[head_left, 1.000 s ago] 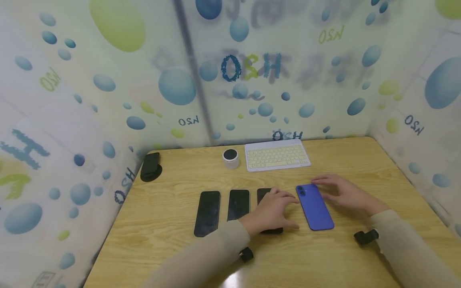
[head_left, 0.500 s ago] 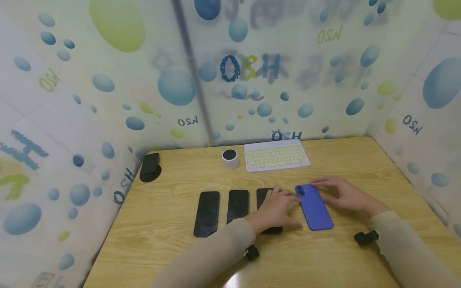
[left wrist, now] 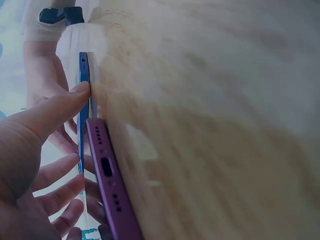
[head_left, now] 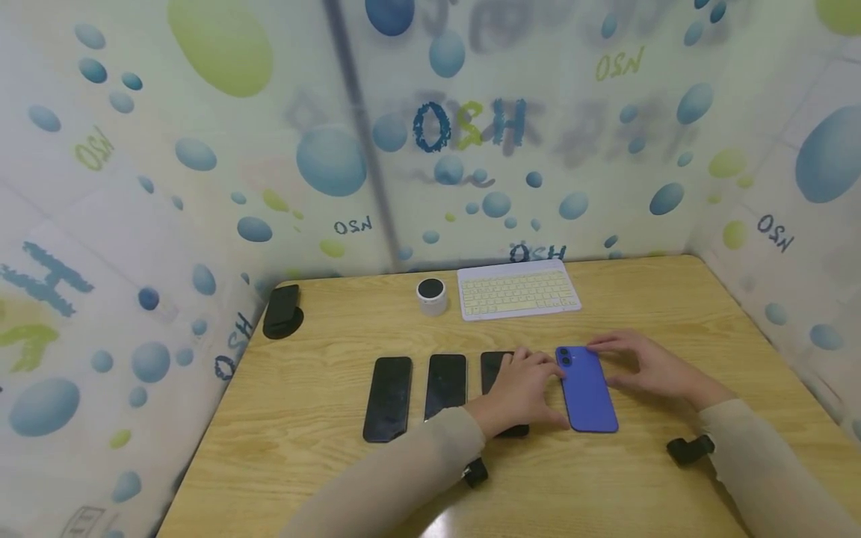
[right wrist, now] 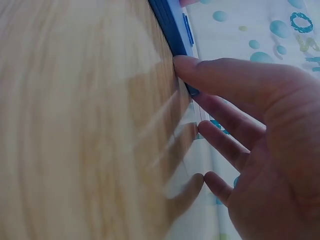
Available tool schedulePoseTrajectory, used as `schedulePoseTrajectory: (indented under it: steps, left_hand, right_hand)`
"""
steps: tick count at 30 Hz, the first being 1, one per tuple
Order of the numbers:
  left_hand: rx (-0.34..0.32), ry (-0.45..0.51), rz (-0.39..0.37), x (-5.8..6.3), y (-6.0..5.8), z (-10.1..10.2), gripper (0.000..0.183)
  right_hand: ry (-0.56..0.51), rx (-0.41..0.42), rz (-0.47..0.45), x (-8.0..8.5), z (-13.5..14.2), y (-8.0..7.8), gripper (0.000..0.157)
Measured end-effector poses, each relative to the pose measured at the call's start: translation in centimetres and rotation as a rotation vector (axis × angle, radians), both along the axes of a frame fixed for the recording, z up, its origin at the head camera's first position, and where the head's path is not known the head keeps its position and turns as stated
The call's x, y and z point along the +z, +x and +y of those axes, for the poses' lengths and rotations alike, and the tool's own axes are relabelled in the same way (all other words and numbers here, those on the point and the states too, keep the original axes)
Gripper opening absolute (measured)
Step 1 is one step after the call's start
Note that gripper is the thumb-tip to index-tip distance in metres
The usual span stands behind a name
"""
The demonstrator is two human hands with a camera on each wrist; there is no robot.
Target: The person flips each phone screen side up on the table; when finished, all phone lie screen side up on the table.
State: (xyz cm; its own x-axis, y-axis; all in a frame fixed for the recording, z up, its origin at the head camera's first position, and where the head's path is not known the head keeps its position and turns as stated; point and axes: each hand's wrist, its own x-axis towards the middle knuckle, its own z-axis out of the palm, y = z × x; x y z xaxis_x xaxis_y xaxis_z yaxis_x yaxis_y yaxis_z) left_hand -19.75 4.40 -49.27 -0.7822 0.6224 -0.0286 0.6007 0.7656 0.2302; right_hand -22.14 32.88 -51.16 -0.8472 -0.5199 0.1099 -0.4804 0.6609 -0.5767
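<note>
A blue smartphone (head_left: 592, 396) lies back up on the wooden table, camera lenses at its far left corner. My left hand (head_left: 521, 392) reaches over a dark-screened phone (head_left: 493, 366) and hides much of it; the thumb and fingers touch the blue phone's left edge. Seen from the left wrist, that nearer phone has a purple frame (left wrist: 107, 172) with a charging port. On the other side, my right hand (head_left: 649, 366) touches the blue phone's right edge with the thumb and its far right corner with the index finger. The right hand's other fingers are apart from the phone.
Two more dark-screened phones (head_left: 388, 396) (head_left: 447, 381) lie in the row to the left. Behind stand a white keyboard (head_left: 518, 291) and a small white cylinder with a black top (head_left: 431, 297). A black device on a round base (head_left: 283, 312) sits at the far left corner.
The blue phone has turned slightly and now lies straighter, its near end shifted left. My left hand has moved a little right, against its edge. The right hand stays close to it.
</note>
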Motion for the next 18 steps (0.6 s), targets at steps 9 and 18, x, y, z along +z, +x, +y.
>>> schedulePoseTrajectory:
  steps: [9, 18]
  left_hand:
    - [0.0, -0.022, 0.02, 0.21, 0.39, 0.11, 0.075]
    - [-0.004, -0.04, 0.049, 0.01, 0.6, 0.19, 0.08]
  right_hand:
    - [0.005, -0.024, -0.032, 0.18, -0.05, 0.17, 0.049]
    - [-0.004, -0.02, -0.069, 0.47, -0.08, 0.18, 0.049]
